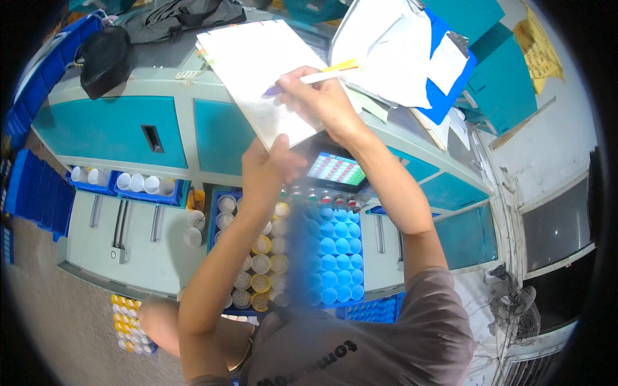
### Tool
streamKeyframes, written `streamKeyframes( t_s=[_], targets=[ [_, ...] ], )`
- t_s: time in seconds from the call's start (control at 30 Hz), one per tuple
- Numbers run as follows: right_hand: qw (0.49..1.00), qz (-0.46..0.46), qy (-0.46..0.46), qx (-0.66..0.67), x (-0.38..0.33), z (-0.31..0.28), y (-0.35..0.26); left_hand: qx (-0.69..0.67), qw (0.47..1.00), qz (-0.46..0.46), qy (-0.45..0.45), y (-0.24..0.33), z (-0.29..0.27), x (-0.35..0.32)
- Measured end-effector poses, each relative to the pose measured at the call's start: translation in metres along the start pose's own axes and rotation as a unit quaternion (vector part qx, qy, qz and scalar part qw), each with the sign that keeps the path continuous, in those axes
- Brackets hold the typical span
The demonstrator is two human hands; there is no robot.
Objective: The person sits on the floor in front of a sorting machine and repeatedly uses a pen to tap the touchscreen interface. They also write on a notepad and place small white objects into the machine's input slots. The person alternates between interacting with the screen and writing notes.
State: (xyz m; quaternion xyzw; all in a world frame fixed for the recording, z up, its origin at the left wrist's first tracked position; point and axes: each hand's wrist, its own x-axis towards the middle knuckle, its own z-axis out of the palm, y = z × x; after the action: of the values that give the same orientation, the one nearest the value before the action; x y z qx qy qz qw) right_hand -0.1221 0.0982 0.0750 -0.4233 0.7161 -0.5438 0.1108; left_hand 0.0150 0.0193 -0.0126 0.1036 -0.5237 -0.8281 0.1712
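A white notebook or pad of paper (pixel 251 55) with small coloured tabs at its left edge is tilted at the front of the machine's top. My left hand (pixel 273 164) grips its lower edge, thumb on the page and fingers mostly behind it. In my right hand (pixel 315 100) is a white pen (pixel 322 76) with a purple tip and a yellow end. The purple tip is at the page, near its middle; whether it touches cannot be made out. My right fingers are closed around the barrel.
Below my hands are a lit screen (pixel 336 168), blue cups (pixel 341 260) and filled round containers (pixel 260 264). White cups sit in blue bins (pixel 147 185) at left. Clipboards with papers (pixel 399 58) lie back right, a black pouch (pixel 106 61) back left. A fan (pixel 520 312) stands at right.
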Motion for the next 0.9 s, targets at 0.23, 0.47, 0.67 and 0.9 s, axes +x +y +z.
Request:
streamKeyframes(
  t_s=[0.23, 0.47, 0.67, 0.9],
  targets=[
    [0.994, 0.013, 0.09, -0.056, 0.028, 0.014, 0.029, 0.002, 1.0, -0.014, 0.004, 0.002, 0.002, 0.001],
    [0.992, -0.024, 0.106, -0.066, 0.026, 0.018, 0.034, -0.011, 1.0, -0.003, 0.006, -0.002, 0.002, 0.004],
    [0.985, -0.043, 0.107, -0.13, 0.025, 0.018, 0.03, -0.013, 1.0, 0.004, 0.013, -0.005, 0.002, 0.006],
    [0.982, -0.047, 0.105, -0.149, 0.026, 0.017, 0.031, -0.007, 1.0, 0.005, 0.012, -0.003, 0.002, 0.006]
  ],
)
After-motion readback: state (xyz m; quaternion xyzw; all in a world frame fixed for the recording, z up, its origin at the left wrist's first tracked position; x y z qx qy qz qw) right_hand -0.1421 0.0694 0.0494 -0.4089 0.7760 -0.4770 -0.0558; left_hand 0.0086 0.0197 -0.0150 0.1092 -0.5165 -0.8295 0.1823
